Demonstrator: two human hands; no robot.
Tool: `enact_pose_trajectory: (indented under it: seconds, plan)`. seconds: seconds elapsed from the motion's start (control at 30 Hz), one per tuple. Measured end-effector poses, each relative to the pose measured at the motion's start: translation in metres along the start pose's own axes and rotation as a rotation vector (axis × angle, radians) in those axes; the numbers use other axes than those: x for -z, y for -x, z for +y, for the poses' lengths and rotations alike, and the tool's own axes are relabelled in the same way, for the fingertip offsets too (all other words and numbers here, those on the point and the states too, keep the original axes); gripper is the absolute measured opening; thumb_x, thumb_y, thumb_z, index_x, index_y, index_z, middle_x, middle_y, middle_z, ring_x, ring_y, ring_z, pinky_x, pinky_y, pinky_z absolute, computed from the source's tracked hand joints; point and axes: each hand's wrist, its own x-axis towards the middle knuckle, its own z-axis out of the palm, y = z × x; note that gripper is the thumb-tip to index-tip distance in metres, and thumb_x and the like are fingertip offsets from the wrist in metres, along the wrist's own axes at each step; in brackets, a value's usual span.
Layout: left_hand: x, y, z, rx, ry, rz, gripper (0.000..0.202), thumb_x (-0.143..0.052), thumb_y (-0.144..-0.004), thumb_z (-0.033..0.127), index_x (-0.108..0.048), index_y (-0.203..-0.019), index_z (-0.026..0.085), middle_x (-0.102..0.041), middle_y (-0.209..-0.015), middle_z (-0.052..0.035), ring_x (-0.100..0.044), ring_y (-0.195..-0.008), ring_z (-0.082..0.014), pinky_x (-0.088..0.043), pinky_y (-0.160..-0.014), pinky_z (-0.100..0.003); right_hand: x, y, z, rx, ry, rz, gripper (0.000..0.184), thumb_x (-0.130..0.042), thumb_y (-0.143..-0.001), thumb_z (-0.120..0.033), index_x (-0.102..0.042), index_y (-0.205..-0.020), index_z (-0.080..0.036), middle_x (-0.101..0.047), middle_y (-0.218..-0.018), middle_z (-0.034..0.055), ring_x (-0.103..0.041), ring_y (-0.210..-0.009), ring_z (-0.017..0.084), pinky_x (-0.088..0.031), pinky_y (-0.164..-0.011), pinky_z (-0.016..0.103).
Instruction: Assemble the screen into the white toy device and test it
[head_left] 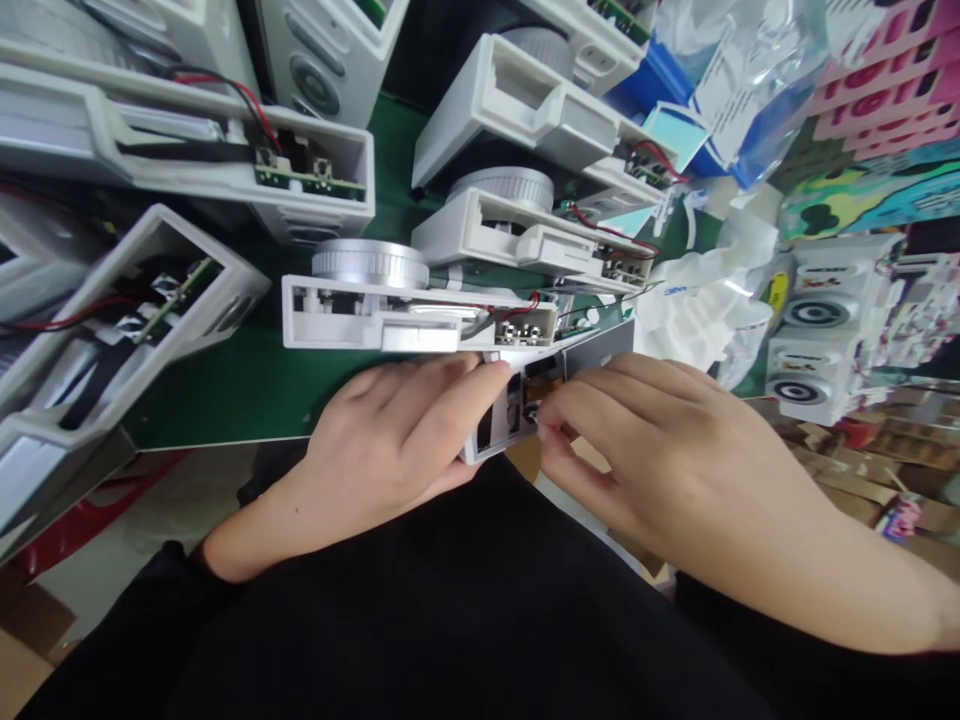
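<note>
My left hand is wrapped round a white plastic device housing at the table's front edge, the thumb underneath. The housing is tilted and its open side shows dark parts inside. At its right end my right hand is closed in a pinch, thumb against forefinger. What the pinch holds is too small and hidden to make out; a small amber piece shows beside the fingertips. A dark grey flat panel lies behind the right fingers. Just beyond my left hand stands another open white housing with a ribbed silver dial.
Several open white housings with red and black wires stand across the green table. To the right are crumpled white wrapping, blue packaging, pink sheets and stacked white units with round speakers. Cardboard boxes lie lower right.
</note>
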Motion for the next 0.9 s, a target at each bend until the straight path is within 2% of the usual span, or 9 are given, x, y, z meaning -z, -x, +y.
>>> enact_pose_trajectory:
  seconds: [0.17, 0.27, 0.33, 0.43, 0.57, 0.7, 0.9]
  plan:
    - [0.000, 0.000, -0.001, -0.026, 0.012, -0.021, 0.050, -0.066, -0.086, 0.018, -0.051, -0.133, 0.015, -0.076, -0.115, -0.0078, -0.075, -0.092, -0.0223, -0.058, -0.076, -0.032, 0.009, 0.007, 0.012, -0.038, 0.030, 0.017, 0.016, -0.058, -0.096, -0.018, -0.059, -0.080, -0.018, -0.061, -0.067, 0.0029, -0.057, -0.065, 0.019, -0.045, -0.064, 0.033]
    - [0.001, 0.000, -0.002, -0.036, 0.016, -0.038, 0.051, -0.067, -0.087, 0.021, -0.050, -0.134, 0.013, -0.075, -0.115, -0.0082, -0.075, -0.097, -0.0229, -0.058, -0.080, -0.033, 0.017, 0.014, 0.018, -0.177, -0.009, 0.125, 0.015, -0.057, -0.098, -0.019, -0.056, -0.083, -0.023, -0.062, -0.069, 0.0005, -0.056, -0.062, 0.018, -0.046, -0.064, 0.033]
    - [0.002, 0.000, -0.002, -0.031, 0.020, -0.053, 0.050, -0.067, -0.089, 0.023, -0.050, -0.135, 0.013, -0.075, -0.115, -0.0080, -0.075, -0.097, -0.0230, -0.058, -0.081, -0.033, 0.020, 0.016, 0.019, -0.229, -0.081, 0.144, 0.015, -0.055, -0.099, -0.019, -0.055, -0.085, -0.024, -0.061, -0.069, -0.0007, -0.055, -0.061, 0.017, -0.046, -0.064, 0.033]
    - [0.003, 0.001, -0.001, -0.015, 0.031, -0.062, 0.047, -0.066, -0.092, 0.026, -0.050, -0.135, 0.015, -0.076, -0.112, -0.0074, -0.075, -0.091, -0.0230, -0.059, -0.077, -0.035, 0.016, 0.014, 0.017, -0.117, -0.156, 0.088, 0.014, -0.056, -0.101, -0.026, -0.058, -0.088, -0.021, -0.061, -0.069, 0.0005, -0.056, -0.060, 0.017, -0.047, -0.059, 0.033]
    - [0.004, 0.001, 0.000, 0.037, 0.070, -0.090, 0.051, -0.069, -0.090, 0.029, -0.050, -0.137, 0.019, -0.077, -0.112, -0.0068, -0.076, -0.090, -0.0256, -0.062, -0.074, -0.039, 0.001, 0.010, 0.015, -0.023, -0.108, 0.085, 0.025, -0.057, -0.100, -0.035, -0.063, -0.086, -0.015, -0.063, -0.069, 0.0052, -0.061, -0.062, 0.022, -0.045, -0.055, 0.037]
    - [0.003, 0.002, 0.001, 0.083, 0.095, -0.097, 0.058, -0.073, -0.086, 0.030, -0.050, -0.138, 0.023, -0.077, -0.112, -0.0057, -0.076, -0.089, -0.0266, -0.063, -0.074, -0.041, -0.006, 0.009, 0.017, 0.020, -0.088, 0.081, 0.021, -0.058, -0.098, -0.028, -0.066, -0.085, -0.015, -0.066, -0.071, 0.0059, -0.064, -0.067, 0.024, -0.044, -0.056, 0.039]
    - [0.002, 0.001, 0.001, 0.097, 0.096, -0.096, 0.062, -0.076, -0.083, 0.031, -0.050, -0.140, 0.025, -0.076, -0.109, -0.0041, -0.076, -0.089, -0.0263, -0.063, -0.074, -0.040, -0.008, 0.011, 0.018, 0.082, -0.043, 0.146, 0.018, -0.062, -0.095, -0.019, -0.068, -0.078, -0.016, -0.068, -0.070, 0.0051, -0.061, -0.064, 0.022, -0.042, -0.053, 0.038]
